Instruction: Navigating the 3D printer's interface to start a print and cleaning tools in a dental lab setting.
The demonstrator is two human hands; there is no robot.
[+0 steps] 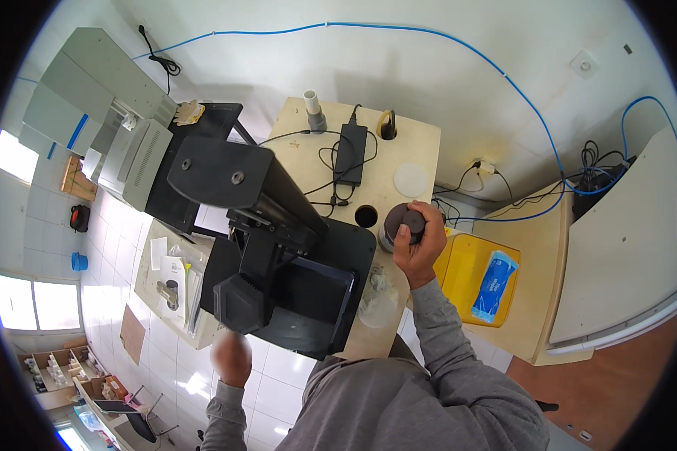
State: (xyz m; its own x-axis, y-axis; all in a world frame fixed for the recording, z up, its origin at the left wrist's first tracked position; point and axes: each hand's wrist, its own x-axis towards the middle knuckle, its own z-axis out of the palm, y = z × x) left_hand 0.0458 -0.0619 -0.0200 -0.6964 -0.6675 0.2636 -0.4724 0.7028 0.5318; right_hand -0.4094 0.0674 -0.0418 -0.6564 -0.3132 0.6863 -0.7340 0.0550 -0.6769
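Pale wood tabletop (423,143) bears a black machine (274,237); to its right, a round container (385,239) with a dark brown lid (396,219) stands upright directly beneath the nearer right hand (423,252), which pinches the lid's knob (413,219). Well apart is the blurred left hand (232,359), its grip impossible to tell.

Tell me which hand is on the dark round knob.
The right hand, gripping the dark knob; the left hand is away, near the black machine.
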